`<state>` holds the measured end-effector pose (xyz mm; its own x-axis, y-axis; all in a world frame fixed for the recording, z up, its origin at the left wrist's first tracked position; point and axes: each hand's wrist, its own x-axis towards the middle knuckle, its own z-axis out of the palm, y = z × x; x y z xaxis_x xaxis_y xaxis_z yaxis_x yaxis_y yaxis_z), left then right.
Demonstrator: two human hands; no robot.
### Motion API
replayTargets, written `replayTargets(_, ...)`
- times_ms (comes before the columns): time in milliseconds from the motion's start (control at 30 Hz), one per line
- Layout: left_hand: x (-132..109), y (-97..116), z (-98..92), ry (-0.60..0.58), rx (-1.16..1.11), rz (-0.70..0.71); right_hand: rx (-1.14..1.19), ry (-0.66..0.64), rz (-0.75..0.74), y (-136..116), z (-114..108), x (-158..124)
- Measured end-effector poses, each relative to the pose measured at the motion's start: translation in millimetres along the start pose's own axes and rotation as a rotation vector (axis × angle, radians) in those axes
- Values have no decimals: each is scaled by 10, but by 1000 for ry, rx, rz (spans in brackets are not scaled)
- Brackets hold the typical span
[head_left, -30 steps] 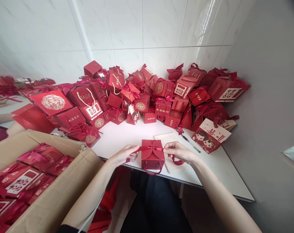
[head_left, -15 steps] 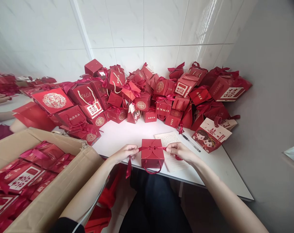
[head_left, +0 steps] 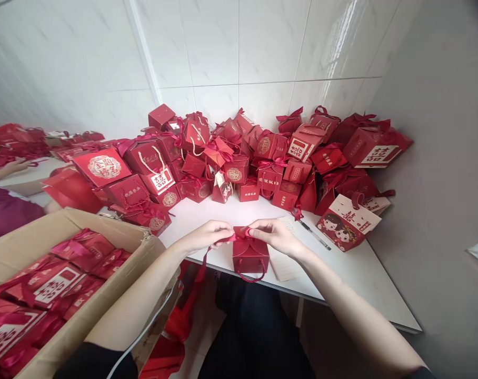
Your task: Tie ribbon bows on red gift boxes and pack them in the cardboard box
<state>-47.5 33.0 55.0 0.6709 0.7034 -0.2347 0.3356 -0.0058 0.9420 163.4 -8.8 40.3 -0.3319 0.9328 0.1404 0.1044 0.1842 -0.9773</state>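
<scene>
A small red gift box [head_left: 250, 259] with a twisted cord handle sits at the table's front edge, in front of my body. Red ribbon [head_left: 201, 267] runs across its top, with a long tail hanging below the table edge on the left. My left hand [head_left: 213, 233] pinches the ribbon at the box's upper left. Just to the right, my right hand [head_left: 272, 234] grips a loop of the same ribbon over the box top. The ribbon crossing between my fingers is partly hidden.
Several red gift boxes [head_left: 268, 176] are piled along the tiled wall. A cardboard carton [head_left: 105, 295] full of boxes stands at left. Notepaper [head_left: 284, 266], a pen [head_left: 315, 235] and a cream-and-red box [head_left: 347, 223] lie at right. Another person's arm [head_left: 13, 168] shows at far left.
Both hands have moved inward over the box top. The ribbon, stretched straight sideways before, is now gathered in loops between my fingers. The view has shifted slightly.
</scene>
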Motion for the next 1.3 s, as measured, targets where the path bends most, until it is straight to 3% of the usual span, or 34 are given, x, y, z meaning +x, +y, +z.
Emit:
replayTargets(167, -29, 86, -4, 54, 312, 121, -136, 133, -44, 157, 27, 93)
replayTargets(267, -53, 100, 5, 66, 547, 233, -162, 165, -41, 198, 18, 83)
replayTargets(367, -69, 121, 36, 100, 752, 258, -203, 171, -79, 229, 19, 56)
replayTargets(533, -24, 170, 107, 187, 908, 400, -177, 204, -80, 309, 56, 39)
replayTargets(667, 80, 248, 126, 144, 934, 529, -155, 231, -77, 350, 79, 46)
replayTargets(967, 264, 366, 141, 64, 857, 514, -278, 232, -123, 308, 102, 25)
replayTargets(1133, 385, 259, 91, 161, 644, 436, -35, 252, -104, 369, 137, 24)
replayTargets(1300, 454, 2, 85, 230, 488, 358, 123, 308, -57, 407, 162, 13)
